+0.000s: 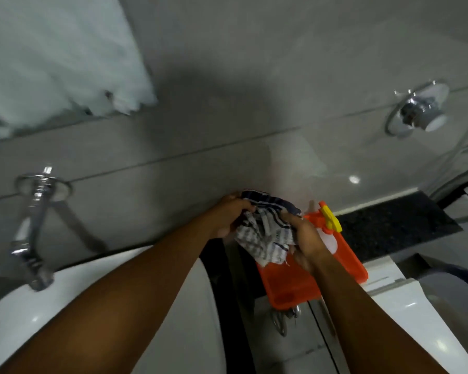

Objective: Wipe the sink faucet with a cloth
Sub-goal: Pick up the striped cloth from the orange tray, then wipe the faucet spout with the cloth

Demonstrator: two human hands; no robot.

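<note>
Wide grey tiled wall [254,76] fills the top of the shot, pale grout lines running across it, and down at the lower left curves the white sink [19,319], smooth and glossy under the light. Off to the right a dark speckled ledge [395,225] runs along the wall, with a chrome wall valve [419,109] mounted high above it. Between sink and ledge sits an orange tray [289,287], a spray bottle [328,220] with a yellow trigger standing in it. And here is the action: both arms reach forward over that tray, the left hand [227,214] and the right hand [307,238] each closed around the cloth [265,233], bunching it between them. It is a checked cotton rag, white with dark stripes, limp and light by the look of it, so it should fold around anything and weigh next to nothing; gathered into a firm wad in one palm it ought to be easiest to control. The sink faucet [33,228] waits well apart at the left, a long chrome spout coming off the wall and pointing down over the basin. Polished metal like that is likely slick, and slicker if wet, so wrapping the cloth right round the spout looks the sound way in. The wipe has not yet begun.
</note>
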